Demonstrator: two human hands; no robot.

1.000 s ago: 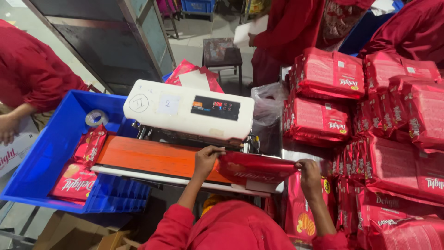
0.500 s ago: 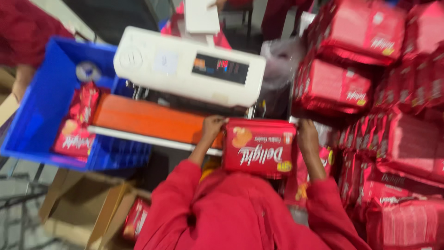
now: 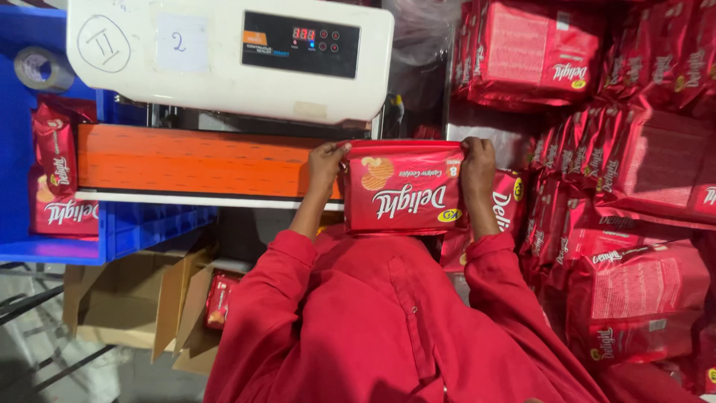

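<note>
I hold a red biscuit packet (image 3: 403, 187) flat in front of me by its top corners. My left hand (image 3: 326, 160) pinches its upper left corner and my right hand (image 3: 479, 160) pinches its upper right corner. The packet's top edge sits at the right end of an orange conveyor belt (image 3: 190, 160), just below a white sealing machine (image 3: 224, 56) with a dark display panel. My red sleeves fill the bottom of the view.
A blue crate (image 3: 119, 224) on the left holds red packets (image 3: 56, 160) and a roll of tape (image 3: 41, 69). Many red packets (image 3: 634, 172) are stacked on the right. An open cardboard box (image 3: 142, 298) stands on the floor lower left.
The packet has tipped from edge-on to face-up towards me, and both hands have drawn it closer. The view has dropped and moved nearer to the machine.
</note>
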